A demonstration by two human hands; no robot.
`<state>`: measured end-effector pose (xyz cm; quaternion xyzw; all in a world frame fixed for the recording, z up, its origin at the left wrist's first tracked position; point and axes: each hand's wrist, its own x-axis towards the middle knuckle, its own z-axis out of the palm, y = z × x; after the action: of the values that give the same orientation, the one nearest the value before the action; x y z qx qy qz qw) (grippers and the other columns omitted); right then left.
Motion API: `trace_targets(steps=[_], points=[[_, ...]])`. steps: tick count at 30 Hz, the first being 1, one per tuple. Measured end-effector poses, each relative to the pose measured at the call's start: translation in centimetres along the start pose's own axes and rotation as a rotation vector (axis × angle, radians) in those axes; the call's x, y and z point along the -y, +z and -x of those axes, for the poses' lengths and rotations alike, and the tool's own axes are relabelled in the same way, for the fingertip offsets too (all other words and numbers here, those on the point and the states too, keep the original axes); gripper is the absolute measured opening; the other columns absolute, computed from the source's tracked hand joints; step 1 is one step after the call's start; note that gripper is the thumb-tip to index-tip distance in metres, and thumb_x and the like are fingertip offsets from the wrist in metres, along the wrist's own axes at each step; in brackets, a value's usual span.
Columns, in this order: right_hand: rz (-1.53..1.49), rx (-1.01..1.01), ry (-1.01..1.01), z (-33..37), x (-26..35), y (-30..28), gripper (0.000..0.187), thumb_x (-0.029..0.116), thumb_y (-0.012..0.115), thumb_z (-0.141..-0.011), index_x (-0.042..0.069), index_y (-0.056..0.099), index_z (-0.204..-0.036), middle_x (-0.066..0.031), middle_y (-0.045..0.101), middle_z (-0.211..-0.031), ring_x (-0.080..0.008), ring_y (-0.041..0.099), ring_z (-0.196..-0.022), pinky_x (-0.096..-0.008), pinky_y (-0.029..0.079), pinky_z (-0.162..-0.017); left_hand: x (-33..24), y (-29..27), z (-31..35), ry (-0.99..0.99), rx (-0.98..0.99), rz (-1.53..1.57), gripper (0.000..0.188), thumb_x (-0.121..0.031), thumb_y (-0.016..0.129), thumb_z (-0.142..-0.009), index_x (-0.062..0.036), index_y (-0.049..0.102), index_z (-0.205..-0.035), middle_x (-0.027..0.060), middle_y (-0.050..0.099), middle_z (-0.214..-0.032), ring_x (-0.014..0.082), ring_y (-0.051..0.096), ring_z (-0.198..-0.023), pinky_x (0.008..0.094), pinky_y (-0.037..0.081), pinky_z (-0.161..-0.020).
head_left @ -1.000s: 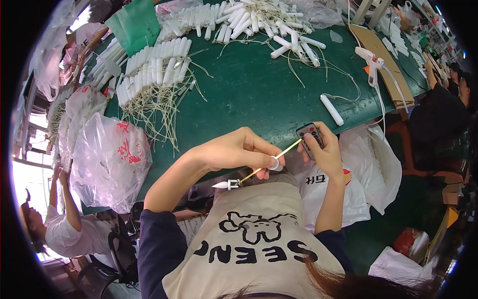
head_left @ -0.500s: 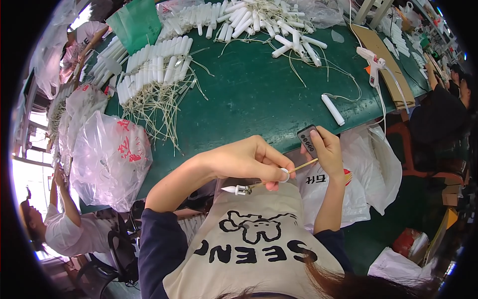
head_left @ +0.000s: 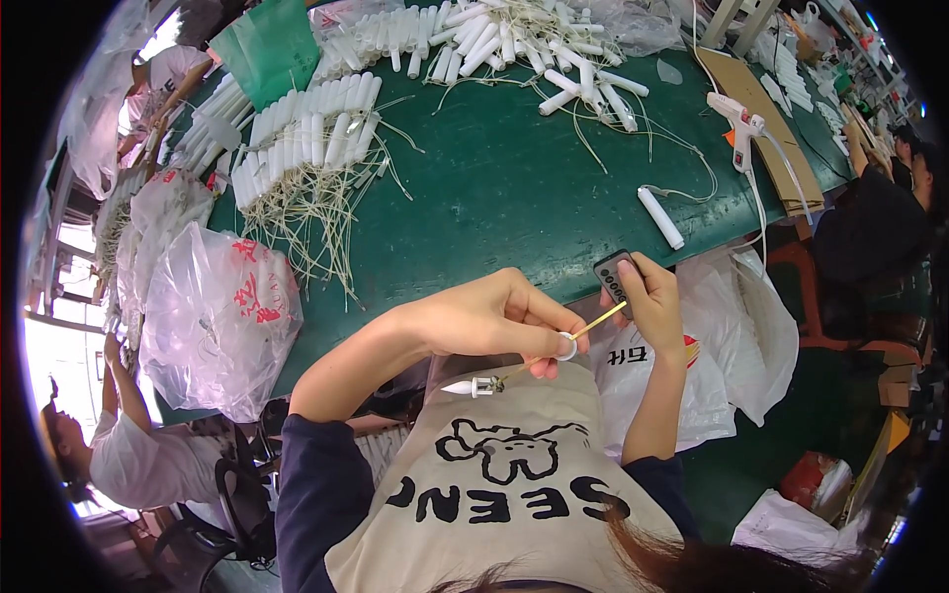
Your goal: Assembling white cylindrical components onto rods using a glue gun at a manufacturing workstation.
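Observation:
My left hand (head_left: 504, 321) is closed, pinching a small white ring (head_left: 566, 347) between thumb and fingers. A thin yellowish stick or wire (head_left: 599, 321) runs from this ring toward my right hand. Below the left hand hangs a white flame-shaped candle tip (head_left: 472, 387) with a small fitting, joined to a thin tan lead. My right hand (head_left: 650, 306) is closed around a dark grey remote control (head_left: 611, 279), thumb on its upper face. The right fingers behind the remote are partly hidden, so whether they also grip the stick cannot be told.
On the green table (head_left: 474, 217) lie a single white candle tube (head_left: 660, 217), rows of wired tubes (head_left: 311, 138) and a pile of tubes (head_left: 494, 35). A white glue gun (head_left: 738, 128) rests by cardboard (head_left: 766, 128). Plastic bags (head_left: 217, 316) stand left; a person (head_left: 148, 445) sits beyond.
The remote and the right end of the stick have shifted slightly. The candle tip has swung a little right and down. Both hands keep their hold.

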<state>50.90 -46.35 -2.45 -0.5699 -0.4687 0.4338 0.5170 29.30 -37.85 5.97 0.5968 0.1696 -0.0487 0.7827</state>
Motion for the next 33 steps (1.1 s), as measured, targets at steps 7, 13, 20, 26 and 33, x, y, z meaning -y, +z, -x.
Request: trace_targets(steps=[7,13,20,26,33], points=[[0.08,0.069,-0.043,0.5,0.2,-1.1,0.028,0.019,0.049,-0.095,0.001,0.055,-0.074,-0.0028,0.058,-0.057,-0.0045,0.046,-0.042,-0.0198,0.034,-0.038,0.4,-0.1,-0.3,0.007,-0.045,0.005,0.023,-0.01,0.058,-0.088,0.0043,0.065,-0.105,0.0052,0.065,-0.075,0.0064,0.06,-0.066,0.0191,0.046,-0.06],[0.002,0.005,-0.017,0.3,-0.4,-1.1,0.026,0.018,0.049,-0.094,0.0,0.056,-0.076,-0.0023,0.058,-0.058,-0.0044,0.046,-0.042,-0.02,0.034,-0.038,0.8,0.0,-0.7,0.041,-0.068,0.033,0.024,-0.01,0.058,-0.088,0.0045,0.064,-0.106,0.0051,0.065,-0.079,0.0065,0.06,-0.067,0.0196,0.047,-0.061],[-0.008,-0.05,-0.008,0.3,-0.1,-0.7,0.025,0.014,0.048,-0.094,0.0,0.053,-0.074,-0.0046,0.057,-0.058,-0.0067,0.045,-0.04,-0.0221,0.033,-0.037,0.6,-0.1,-0.8,0.01,-0.044,0.024,0.024,-0.01,0.059,-0.089,0.0057,0.063,-0.107,0.0058,0.065,-0.082,0.0067,0.06,-0.068,0.0199,0.047,-0.063],[-0.006,0.082,-0.059,0.8,-0.5,-1.0,0.015,0.004,0.051,-0.088,-0.001,0.054,-0.075,-0.0057,0.059,-0.059,-0.0068,0.047,-0.042,-0.0215,0.036,-0.038,0.8,-0.3,-0.6,0.046,-0.062,0.049,0.024,-0.009,0.058,-0.089,0.0063,0.063,-0.107,0.0073,0.064,-0.08,0.0074,0.06,-0.068,0.0195,0.047,-0.063],[0.025,0.144,-0.062,0.8,-0.6,-1.0,0.012,0.003,0.05,-0.086,-0.003,0.058,-0.079,-0.0054,0.058,-0.057,-0.0063,0.047,-0.042,-0.0213,0.036,-0.039,0.4,-0.6,-0.6,0.02,-0.095,0.014,0.026,-0.015,0.058,-0.089,0.0041,0.064,-0.106,0.0056,0.065,-0.076,0.0072,0.061,-0.072,0.0194,0.046,-0.064]])
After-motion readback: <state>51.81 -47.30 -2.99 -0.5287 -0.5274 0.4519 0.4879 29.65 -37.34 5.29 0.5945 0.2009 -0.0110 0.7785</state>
